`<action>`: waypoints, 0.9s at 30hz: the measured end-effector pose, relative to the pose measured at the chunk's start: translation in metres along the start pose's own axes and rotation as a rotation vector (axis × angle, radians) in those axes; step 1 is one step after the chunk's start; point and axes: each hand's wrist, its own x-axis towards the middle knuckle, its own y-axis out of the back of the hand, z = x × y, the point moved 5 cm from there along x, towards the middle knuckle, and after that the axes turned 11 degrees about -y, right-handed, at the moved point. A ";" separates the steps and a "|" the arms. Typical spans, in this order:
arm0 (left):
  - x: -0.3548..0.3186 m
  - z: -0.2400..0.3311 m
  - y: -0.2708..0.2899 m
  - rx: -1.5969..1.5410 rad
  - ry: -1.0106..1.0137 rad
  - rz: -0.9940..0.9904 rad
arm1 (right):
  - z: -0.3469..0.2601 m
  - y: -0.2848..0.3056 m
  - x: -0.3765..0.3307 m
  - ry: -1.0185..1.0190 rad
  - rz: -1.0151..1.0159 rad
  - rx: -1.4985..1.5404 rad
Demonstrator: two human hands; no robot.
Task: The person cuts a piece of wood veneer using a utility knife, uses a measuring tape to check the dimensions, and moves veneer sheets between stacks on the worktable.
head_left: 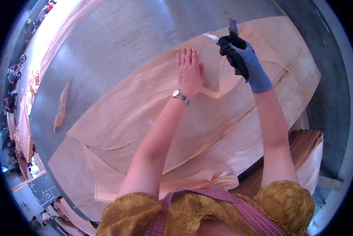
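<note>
Clenched in a blue glove, the right hand (242, 59) has its grip round a cutting knife (231, 30), blade tip at the far edge of the top veneer sheet (153, 106) toward twelve o'clock. At eleven o'clock of that glove, the bare left hand (190, 72), wearing a wristwatch (181, 96), lies flat with fingers spread, grasping nothing and pressing the sheet onto the grey tabletop (117, 35). A curved cut already runs between the hands, so trimming looks partly done. One loose veneer strip (62, 104) lies at nine o'clock; a stack of veneer (306, 145) sits at four o'clock.
</note>
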 end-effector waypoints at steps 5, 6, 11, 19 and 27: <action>-0.005 -0.012 -0.016 -0.134 -0.004 -0.188 | 0.074 0.024 0.046 -0.279 0.054 -0.169; -0.001 -0.011 -0.014 -0.148 0.005 -0.216 | 0.082 0.027 0.050 -0.298 0.043 -0.205; 0.022 -0.009 -0.024 -0.013 -0.176 -0.350 | 0.090 0.028 0.052 -0.330 0.030 -0.255; 0.034 -0.003 -0.039 0.087 -0.173 -0.476 | 0.034 0.043 0.071 0.394 0.478 -1.426; -0.123 -0.108 0.149 0.062 0.205 -0.186 | 0.038 -0.058 -0.008 -0.064 -0.014 -0.518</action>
